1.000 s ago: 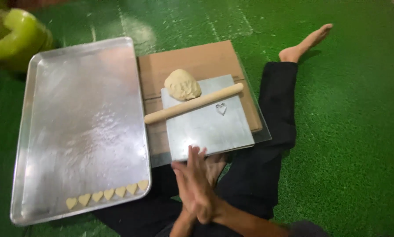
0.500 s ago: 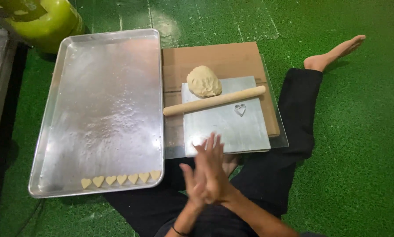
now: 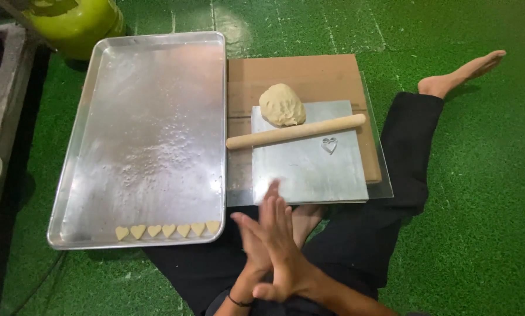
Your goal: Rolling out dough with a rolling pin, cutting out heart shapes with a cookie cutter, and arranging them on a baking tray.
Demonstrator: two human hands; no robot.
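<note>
Green textured floor [image 3: 479,205] carries every item; you sit on it with one leg stretched out to the right. Your hands are nearest a grey metal sheet [image 3: 306,169], flat and matte, which lies on a clear plate over a brown board [image 3: 297,70]. On the sheet sit a pale, lumpy dough ball [image 3: 281,105], a wooden rolling pin [image 3: 295,131] touching the ball's near side, and a heart-shaped cutter [image 3: 329,145]. To the left lies a large aluminium tray [image 3: 151,134] with a row of heart-shaped dough pieces [image 3: 167,230] along its near edge. Compared with half a second ago, your hands sit slightly lower and nearer your lap; the items are unmoved. Your left hand [image 3: 252,248] and right hand [image 3: 283,246] are pressed palm to palm, fingers extended and holding nothing, just short of the sheet's near edge
</note>
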